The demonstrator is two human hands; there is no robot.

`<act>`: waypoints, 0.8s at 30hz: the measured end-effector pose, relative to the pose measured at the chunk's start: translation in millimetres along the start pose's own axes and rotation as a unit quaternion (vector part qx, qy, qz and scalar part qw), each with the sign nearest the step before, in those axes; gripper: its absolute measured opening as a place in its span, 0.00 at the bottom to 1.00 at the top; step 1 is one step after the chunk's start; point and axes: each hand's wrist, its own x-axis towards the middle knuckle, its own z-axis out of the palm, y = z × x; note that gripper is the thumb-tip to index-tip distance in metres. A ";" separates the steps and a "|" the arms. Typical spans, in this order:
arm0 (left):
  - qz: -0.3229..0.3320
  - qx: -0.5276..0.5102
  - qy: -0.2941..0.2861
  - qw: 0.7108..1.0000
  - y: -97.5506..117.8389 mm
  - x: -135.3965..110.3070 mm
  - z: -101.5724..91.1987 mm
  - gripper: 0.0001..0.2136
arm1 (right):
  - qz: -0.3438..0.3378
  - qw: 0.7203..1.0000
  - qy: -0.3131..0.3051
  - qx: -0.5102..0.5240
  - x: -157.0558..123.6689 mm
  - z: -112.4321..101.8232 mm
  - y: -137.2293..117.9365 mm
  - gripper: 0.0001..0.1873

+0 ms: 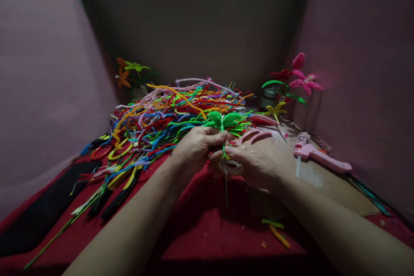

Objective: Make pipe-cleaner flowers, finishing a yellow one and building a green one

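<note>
A green pipe-cleaner flower [230, 118] stands upright between my hands, its thin stem [226, 194] pointing down towards me. My left hand [202, 142] is closed, pinching the stem just below the green petals with thumb and fingers. Close on the right, my right hand [250, 159] is closed around a white spool [233, 168] with holes in its face. Its thumb and fingertips meet at the stem, where a green strip runs down. The spool is partly hidden behind the stem and fingers.
A heap of coloured pipe cleaners [168, 112] lies beyond my hands. Black-and-yellow pliers [124, 194] and a black pad [48, 207] lie left. Right are pink-handled scissors [257, 135], cardboard [339, 189], a pink glue gun [323, 158] and pink flowers [305, 81]. Scraps [280, 236] lie near the front.
</note>
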 end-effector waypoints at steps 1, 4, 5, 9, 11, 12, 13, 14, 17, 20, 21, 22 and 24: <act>-0.010 -0.020 -0.013 1.000 1.1 -0.2 -0.1 0.09 | -0.004 1.000 -0.008 0.011 0.9 -0.1 1.4 0.17; -0.024 -0.051 -0.046 0.997 1.8 -0.7 0.6 0.08 | -0.012 0.999 -0.013 0.032 3.0 0.1 5.1 0.13; -0.022 -0.049 -0.052 0.997 1.3 -0.8 1.3 0.09 | -0.014 0.999 -0.009 0.032 3.3 0.2 5.6 0.12; 0.020 -0.018 -0.017 0.999 -3.6 0.3 4.3 0.11 | -0.027 0.999 0.027 0.037 3.1 0.6 4.3 0.11; 0.033 0.000 0.004 0.999 -6.6 1.6 4.7 0.11 | -0.022 0.998 0.035 0.036 2.7 0.7 2.4 0.11; 0.034 0.010 0.005 0.999 -7.8 2.2 4.4 0.12 | -0.017 0.999 0.034 0.032 2.5 0.7 1.6 0.12; 0.033 0.018 0.002 0.999 -8.7 2.7 3.9 0.12 | -0.014 0.999 0.033 0.028 2.5 0.6 1.0 0.14; 0.031 0.025 -0.004 0.999 -9.1 3.0 3.4 0.12 | -0.012 0.999 0.032 0.024 2.5 0.3 0.6 0.16; 0.038 0.040 -0.004 0.998 -7.9 1.8 2.8 0.13 | -0.014 0.999 0.035 0.020 3.4 -0.6 1.3 0.21; 0.058 0.071 -0.001 0.996 -4.9 -0.6 3.5 0.13 | -0.023 0.999 0.027 0.032 5.1 -1.3 4.3 0.22; 0.059 0.082 -0.008 0.995 -4.2 -0.9 3.2 0.14 | -0.024 0.999 0.017 0.040 5.6 -1.4 5.4 0.22; 0.053 0.086 -0.017 0.995 -3.7 -0.8 2.5 0.14 | -0.023 0.999 0.008 0.048 5.9 -1.6 6.2 0.21; 0.032 0.072 -0.031 0.996 -3.3 0.7 -0.4 0.14 | -0.010 0.998 -0.005 0.057 5.3 -2.2 6.8 0.20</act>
